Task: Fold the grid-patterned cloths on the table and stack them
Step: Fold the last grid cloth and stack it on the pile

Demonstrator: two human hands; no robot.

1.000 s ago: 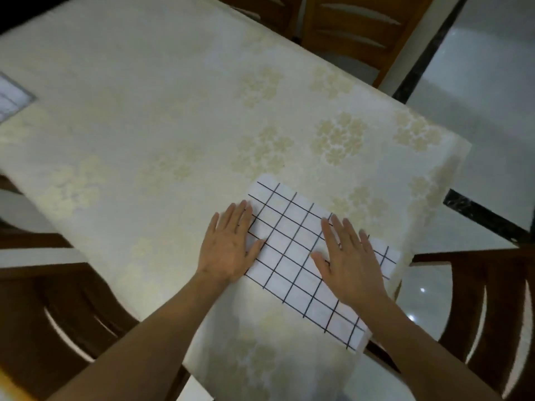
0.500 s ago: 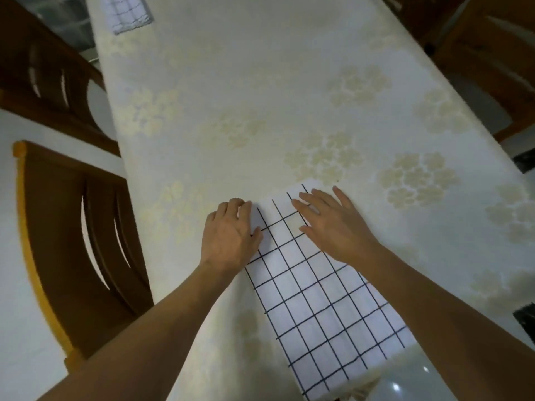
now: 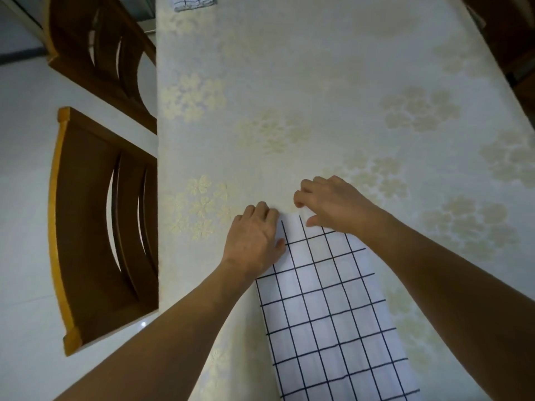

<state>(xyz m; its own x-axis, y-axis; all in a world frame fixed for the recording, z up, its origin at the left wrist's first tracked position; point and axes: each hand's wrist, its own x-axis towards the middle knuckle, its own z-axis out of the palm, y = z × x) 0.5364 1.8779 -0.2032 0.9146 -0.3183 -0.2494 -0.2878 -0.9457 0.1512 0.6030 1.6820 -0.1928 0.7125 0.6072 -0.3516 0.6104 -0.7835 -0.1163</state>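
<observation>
Left hand [image 3: 254, 238], right hand [image 3: 333, 204] (curled) pinch cloth [image 3: 333, 314].

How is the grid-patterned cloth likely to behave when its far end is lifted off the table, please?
Probably floppy: the grid-patterned cloth lies flat on the table, buckling slightly where the right hand pinches it. Likely light, since it looks thin.

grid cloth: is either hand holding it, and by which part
Both hold the grid-patterned cloth by its far edge: the left hand grips the left corner, the right hand pinches the right corner.
</observation>
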